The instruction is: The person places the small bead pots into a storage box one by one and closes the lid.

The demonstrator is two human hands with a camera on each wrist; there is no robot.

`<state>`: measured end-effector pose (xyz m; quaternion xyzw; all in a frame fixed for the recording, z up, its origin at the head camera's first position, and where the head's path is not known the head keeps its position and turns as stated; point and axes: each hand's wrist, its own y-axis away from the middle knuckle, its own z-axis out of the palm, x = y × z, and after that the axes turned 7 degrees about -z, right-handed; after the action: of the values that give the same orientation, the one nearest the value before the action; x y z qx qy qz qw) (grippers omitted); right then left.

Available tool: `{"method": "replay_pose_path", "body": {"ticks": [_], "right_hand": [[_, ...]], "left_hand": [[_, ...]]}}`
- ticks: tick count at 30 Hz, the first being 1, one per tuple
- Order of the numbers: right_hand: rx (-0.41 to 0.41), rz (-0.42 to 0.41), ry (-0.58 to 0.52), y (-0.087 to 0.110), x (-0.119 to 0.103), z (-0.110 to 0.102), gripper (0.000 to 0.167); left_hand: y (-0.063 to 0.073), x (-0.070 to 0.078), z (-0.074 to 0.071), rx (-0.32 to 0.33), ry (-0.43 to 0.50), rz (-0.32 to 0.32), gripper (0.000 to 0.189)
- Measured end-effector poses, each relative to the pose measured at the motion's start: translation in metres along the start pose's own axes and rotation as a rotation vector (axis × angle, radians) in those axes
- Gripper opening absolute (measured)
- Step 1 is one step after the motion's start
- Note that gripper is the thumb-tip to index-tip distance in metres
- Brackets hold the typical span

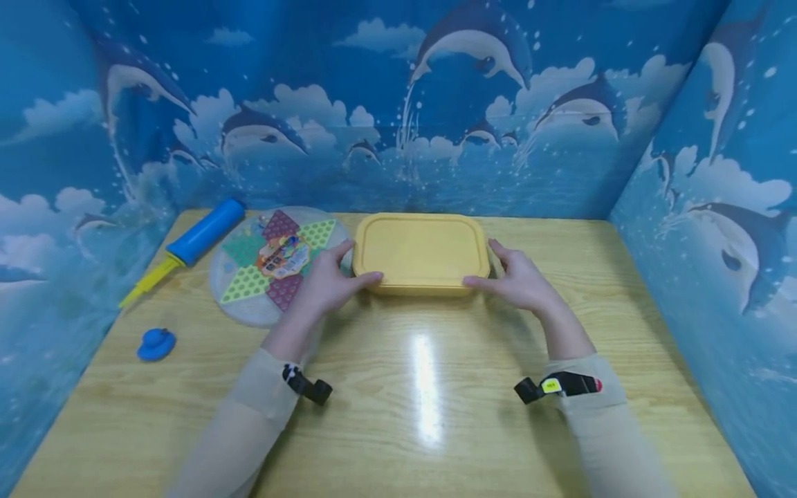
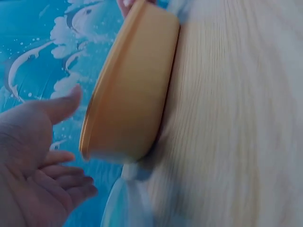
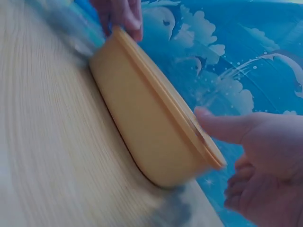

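A yellow lidded plastic box (image 1: 422, 250) lies flat near the table's back edge, its lid on. At its left end is my left hand (image 1: 326, 280), thumb over the front corner of the lid in the head view. The left wrist view shows this hand (image 2: 40, 156) with a gap to the box (image 2: 130, 85), its fingers loosely bent. My right hand (image 1: 519, 277) is at the right end with the thumb out over the lid's front edge. In the right wrist view that thumb (image 3: 222, 125) reaches the rim, while the other fingers stay beside the box.
Left of the box lies a round Chinese checkers board (image 1: 232, 317), partly behind my left hand. Farther left are a blue and yellow hand pump (image 1: 205, 233) and a small rounded blue toy (image 1: 156, 344). Dolphin-print cloth (image 1: 398, 173) walls the wooden table (image 1: 386, 429) behind and at both sides.
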<state>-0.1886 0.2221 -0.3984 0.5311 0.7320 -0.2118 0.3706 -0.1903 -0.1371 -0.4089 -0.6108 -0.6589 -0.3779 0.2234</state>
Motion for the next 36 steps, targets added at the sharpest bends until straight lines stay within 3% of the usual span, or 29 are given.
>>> {"method": "replay_pose_path", "body": {"ticks": [4,6,8,13,20,27,36], "right_hand": [[-0.029,-0.11,0.163,-0.001,0.004,-0.01,0.099],[-0.069,-0.147,0.234,-0.002,0.006,-0.012,0.094],[-0.119,-0.164,0.302,-0.004,0.008,-0.012,0.092],[-0.183,-0.172,0.417,-0.006,0.01,-0.012,0.093],[-0.169,-0.157,0.454,-0.008,0.01,-0.011,0.097],[-0.188,-0.161,0.483,-0.009,0.005,-0.006,0.098],[-0.214,-0.158,0.545,-0.009,-0.004,-0.016,0.099]], "left_hand": [[-0.005,-0.005,-0.008,0.017,-0.172,0.153,0.101],[-0.008,-0.007,-0.008,-0.011,-0.292,0.234,0.102],[-0.01,-0.009,-0.005,-0.047,-0.406,0.265,0.107],[-0.012,-0.01,0.002,-0.076,-0.526,0.265,0.11],[-0.012,0.001,-0.002,-0.094,-0.61,0.262,0.108],[-0.009,-0.002,-0.006,-0.112,-0.631,0.258,0.11],[-0.009,0.003,-0.006,-0.096,-0.621,0.246,0.111]]}}
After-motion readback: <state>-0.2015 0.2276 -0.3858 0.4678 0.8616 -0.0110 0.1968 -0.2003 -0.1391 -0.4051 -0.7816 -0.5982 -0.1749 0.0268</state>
